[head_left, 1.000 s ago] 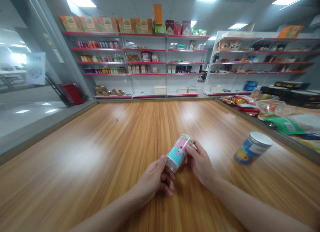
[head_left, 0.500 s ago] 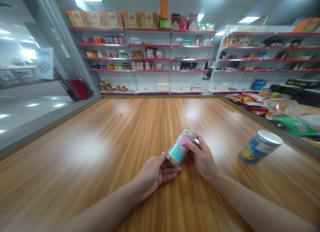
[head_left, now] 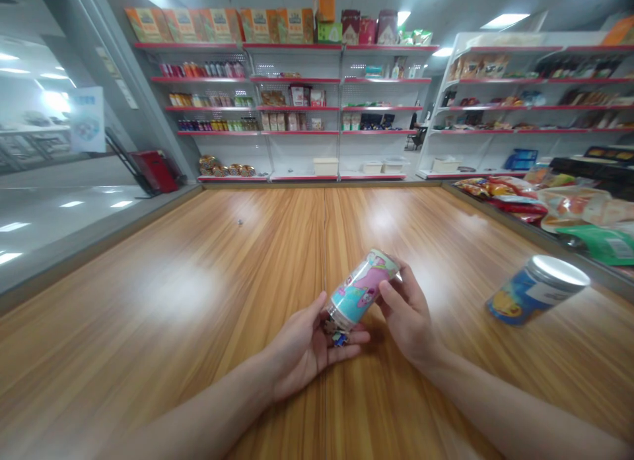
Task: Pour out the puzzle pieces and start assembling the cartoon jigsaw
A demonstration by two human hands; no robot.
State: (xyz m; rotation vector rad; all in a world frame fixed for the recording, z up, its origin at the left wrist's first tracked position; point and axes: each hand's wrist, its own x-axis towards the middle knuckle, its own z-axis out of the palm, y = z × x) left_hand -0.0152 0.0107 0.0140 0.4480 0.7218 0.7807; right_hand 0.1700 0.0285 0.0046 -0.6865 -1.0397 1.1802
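Observation:
My right hand (head_left: pixel 406 308) grips a pink and turquoise printed can (head_left: pixel 364 287) by its upper side and end. The can is tilted, its lower left end over the fingers of my left hand (head_left: pixel 310 351). That hand is palm up with fingers stretched out and apart, its thumb by the can's lower rim. Small dark and blue pieces (head_left: pixel 339 339), shaped like jigsaw puzzle pieces, show at the can's mouth and on the left fingers. What remains inside the can is hidden.
To the right on the wooden table (head_left: pixel 198 367) stands a blue can (head_left: pixel 525 298) with a silvery lid. A tiny object (head_left: pixel 240 222) lies far left. Snack bags (head_left: pixel 574 206) lie beyond the table's right edge. Stocked shelves (head_left: pixel 292 107) line the back.
Small pieces have come out of the can's lower end onto my left fingers. My right hand has shifted the can slightly, still tilted. The view has moved a little.

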